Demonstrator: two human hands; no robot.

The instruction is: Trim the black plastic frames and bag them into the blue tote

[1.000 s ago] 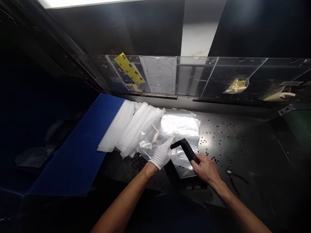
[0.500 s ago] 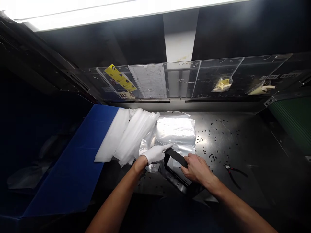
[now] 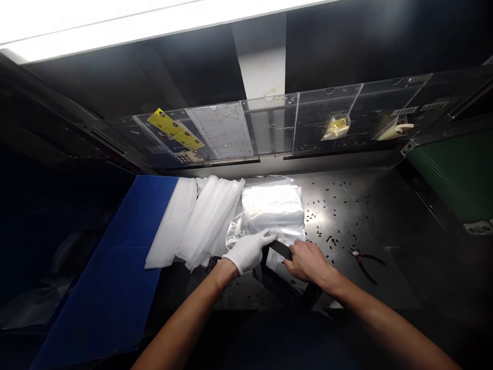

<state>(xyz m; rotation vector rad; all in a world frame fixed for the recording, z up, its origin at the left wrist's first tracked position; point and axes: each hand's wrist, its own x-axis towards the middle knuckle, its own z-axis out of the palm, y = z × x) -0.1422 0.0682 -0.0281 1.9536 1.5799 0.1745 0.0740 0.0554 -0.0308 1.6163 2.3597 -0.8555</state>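
Observation:
My right hand, bare, grips one side of a black rectangular frame, which is tilted near the front of the metal bench. At the frame's upper left corner, my left hand in a white glove has its fingers closed on the near edge of a clear plastic bag. Whether those fingers also press on the frame, I cannot tell. Just beyond both hands lies a shiny stack of clear plastic bags. The frame's lower part is dark and partly hidden by my right hand.
White foam sleeves lie left of the bags, beside a blue panel. Small black pieces are scattered across the metal bench. Red-and-black-handled cutters lie right. Clear pockets line the back; a green ribbed surface is far right.
The view has shifted slightly. The bag's film that hung below my left hand no longer shows there. My left hand has turned a little, and my right hand keeps its grip on the frame.

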